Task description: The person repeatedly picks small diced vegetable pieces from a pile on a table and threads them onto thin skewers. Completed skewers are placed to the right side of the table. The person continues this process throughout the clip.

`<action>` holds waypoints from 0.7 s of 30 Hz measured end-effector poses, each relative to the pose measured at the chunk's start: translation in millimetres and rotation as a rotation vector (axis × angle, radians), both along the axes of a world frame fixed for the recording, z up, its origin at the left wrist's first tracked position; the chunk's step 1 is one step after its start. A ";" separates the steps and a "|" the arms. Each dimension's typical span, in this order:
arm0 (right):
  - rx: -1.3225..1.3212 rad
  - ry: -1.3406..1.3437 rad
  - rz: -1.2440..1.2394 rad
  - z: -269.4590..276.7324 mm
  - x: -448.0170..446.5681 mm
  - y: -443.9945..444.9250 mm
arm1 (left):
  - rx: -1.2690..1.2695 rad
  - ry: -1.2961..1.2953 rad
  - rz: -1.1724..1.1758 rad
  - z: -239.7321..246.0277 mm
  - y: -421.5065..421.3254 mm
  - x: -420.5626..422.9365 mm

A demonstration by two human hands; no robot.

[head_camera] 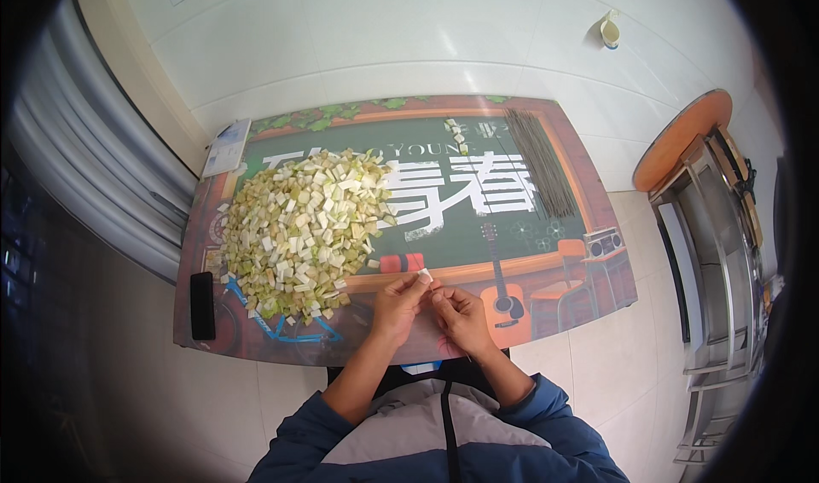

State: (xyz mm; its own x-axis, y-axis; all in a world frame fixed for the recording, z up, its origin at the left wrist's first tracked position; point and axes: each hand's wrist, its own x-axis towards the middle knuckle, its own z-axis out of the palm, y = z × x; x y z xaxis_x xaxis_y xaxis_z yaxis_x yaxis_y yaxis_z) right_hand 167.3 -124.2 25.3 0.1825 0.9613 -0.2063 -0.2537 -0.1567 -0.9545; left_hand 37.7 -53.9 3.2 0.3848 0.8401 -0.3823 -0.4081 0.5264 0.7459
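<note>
My left hand [398, 310] pinches a small white vegetable cube [425, 275] between thumb and fingertips. Close beside it, my right hand [466, 320] grips a thin skewer [469, 357], mostly hidden by the fingers; its end shows below the wrist. Whether the skewer's tip is in the cube cannot be made out. Left of my hands, a large heap of diced white and pale green vegetable [301, 227] covers much of the printed table [448, 240]. Toward the table's far side lies a skewer with several cubes [457, 136] on it.
A bundle of thin dark skewers [542, 166] lies at the table's right, with a few loose ones beside it. A black phone [203, 306] rests at the left edge, and a booklet [228, 147] at the far-left corner. A metal rack [723, 227] and round board [683, 138] stand right.
</note>
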 end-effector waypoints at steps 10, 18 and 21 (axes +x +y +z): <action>-0.017 -0.009 -0.051 0.8 1.0 -3.7 | 0.239 0.202 0.114 7.4 5.2 -18.5; -0.009 -0.024 -0.053 -0.8 5.0 -9.0 | 0.963 1.255 0.387 38.6 69.1 -62.6; 0.017 -0.039 -0.042 -3.1 5.2 -8.8 | 1.038 1.312 0.392 41.3 88.1 -58.9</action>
State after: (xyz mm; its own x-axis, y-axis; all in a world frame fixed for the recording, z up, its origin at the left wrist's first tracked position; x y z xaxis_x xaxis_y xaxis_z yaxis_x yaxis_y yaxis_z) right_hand 172.5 -133.0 22.2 0.2305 0.9559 -0.1820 -0.2222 -0.1304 -0.9662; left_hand -21.2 34.3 44.5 0.0105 0.8807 0.4736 0.7298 -0.3305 0.5985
